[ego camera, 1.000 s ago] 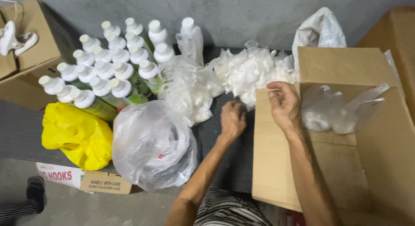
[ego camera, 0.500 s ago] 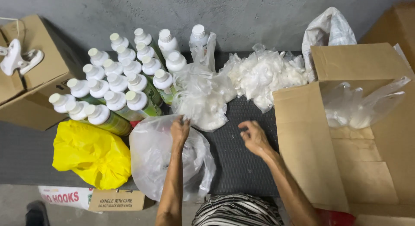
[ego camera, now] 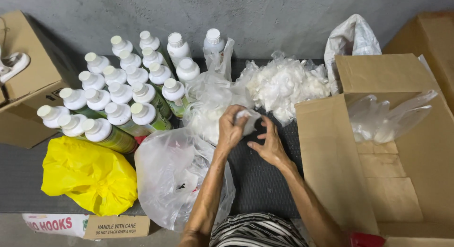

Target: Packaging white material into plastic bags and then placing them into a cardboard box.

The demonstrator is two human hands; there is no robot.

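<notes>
Change since earlier: half a second ago the left hand lay on the big clear bag and the right hand rested flat on the dark mat; both have now come together over the middle of the mat around a small white piece.

Head view, left hand (ego camera: 231, 130): fingers curled round the small clear plastic piece (ego camera: 248, 120), pinching it from the left, seemingly so the other hand can work on it.

Head view, right hand (ego camera: 268, 145): fingers spread and slack, fingertips just beside the piece, closed on nothing; whether they touch it I cannot tell.

Head view, piece's place: held just above the dark mat (ego camera: 257, 181), near its far edge, in front of the pile of white plastic scraps (ego camera: 283, 84).

Head view, bottles: a cluster of white-capped bottles (ego camera: 123, 93) stands upright at the mat's far left corner, packed close, likely to keep the middle free.

Head view, bags: a big clear bag (ego camera: 175, 176) sags at the near edge, under the left forearm; a yellow bag (ego camera: 90, 176) lies left of it.

Head view, box: an open cardboard box (ego camera: 402, 157) sits at the right edge, flap up, with a crumpled clear bag (ego camera: 388, 117) inside, within reach of the right hand.
</notes>
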